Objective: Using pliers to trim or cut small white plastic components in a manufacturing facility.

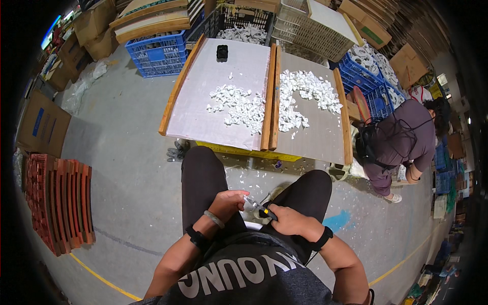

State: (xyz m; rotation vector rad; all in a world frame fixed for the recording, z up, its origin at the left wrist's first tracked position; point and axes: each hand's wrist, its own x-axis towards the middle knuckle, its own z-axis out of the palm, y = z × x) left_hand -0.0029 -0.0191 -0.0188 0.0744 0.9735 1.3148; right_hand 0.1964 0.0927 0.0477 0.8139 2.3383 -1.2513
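Seated person works over the lap. Left hand [229, 201] has fingers curled around a small pale part [249, 202], held steady; right hand [285, 219] grips a short yellow-and-black tool [265, 211], tip close against that part, apparently for trimming. Both are held near, between the knees. Far ahead, two wood-edged trays [272, 86] carry loose heaps of white parts [239, 104]. Blue crates [155, 53] at far left and far right hold similar white pieces. A second person [401, 140] crouches right.

Before you: white plastic parts [244, 107], blue crates [157, 53], red-orange stacked tiles [61, 203], black trousers [203, 178], grey floor [127, 168].
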